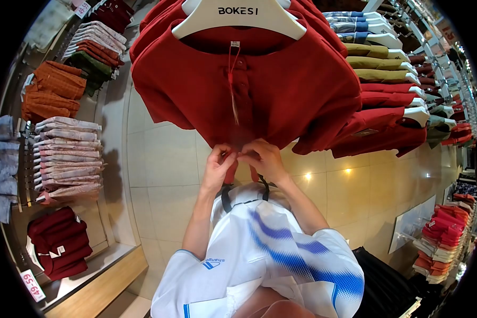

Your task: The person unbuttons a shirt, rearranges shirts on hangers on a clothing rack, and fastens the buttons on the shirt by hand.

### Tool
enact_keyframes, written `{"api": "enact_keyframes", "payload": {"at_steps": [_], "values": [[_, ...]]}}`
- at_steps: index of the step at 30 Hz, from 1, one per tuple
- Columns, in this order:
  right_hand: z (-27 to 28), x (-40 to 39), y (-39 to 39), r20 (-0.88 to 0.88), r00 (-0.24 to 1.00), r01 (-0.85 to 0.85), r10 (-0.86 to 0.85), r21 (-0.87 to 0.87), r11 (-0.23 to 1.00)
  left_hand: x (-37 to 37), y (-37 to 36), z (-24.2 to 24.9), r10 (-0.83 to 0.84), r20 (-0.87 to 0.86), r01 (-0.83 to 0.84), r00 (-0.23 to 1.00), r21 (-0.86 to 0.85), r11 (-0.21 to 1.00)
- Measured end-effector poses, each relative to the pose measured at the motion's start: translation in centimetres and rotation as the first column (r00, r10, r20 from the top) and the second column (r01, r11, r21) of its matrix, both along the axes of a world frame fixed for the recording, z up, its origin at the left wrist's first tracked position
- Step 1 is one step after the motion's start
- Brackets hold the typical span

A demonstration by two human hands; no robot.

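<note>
A red shirt (297, 79) with a buttoned neck placket hangs in front of me on a white hanger (238, 18) marked BOKESI. A tag on a red string (232, 74) hangs down from its neckline. At the lower front of the shirt, my left hand (219, 163) is closed, its fingertips pinching the red cloth. Close beside it, my right hand (263, 160) pinches the same part, fingers bent. The spot between both sets of fingertips is blurred, so any button there cannot be made out.
More red, olive and blue shirts (376, 63) hang in a row to the right. Racks with pale patterned clothes (69, 159), an orange shirt (55, 90) and dark red tops (61, 241) line the left. A wooden ledge (100, 286) runs at lower left above the tiled floor (164, 206).
</note>
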State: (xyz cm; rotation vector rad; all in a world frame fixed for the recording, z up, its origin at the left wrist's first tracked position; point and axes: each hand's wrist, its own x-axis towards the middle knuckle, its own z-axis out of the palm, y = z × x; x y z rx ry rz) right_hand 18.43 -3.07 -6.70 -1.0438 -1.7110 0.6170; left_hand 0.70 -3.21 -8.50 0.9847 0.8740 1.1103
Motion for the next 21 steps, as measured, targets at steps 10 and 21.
{"api": "enact_keyframes", "payload": {"at_steps": [10, 21], "values": [[0.5, 0.4, -0.4, -0.080, 0.997, -0.034, 0.013, -0.275, 0.961, 0.8, 0.2, 0.1, 0.038, 0.087, -0.021, 0.996, -0.188, 0.982], [0.0, -0.5, -0.3, -0.087, 0.993, 0.059, -0.081, -0.230, 0.971, 1.0, 0.7, -0.4, 0.003, 0.055, 0.004, 0.998, -0.123, 0.992]]}}
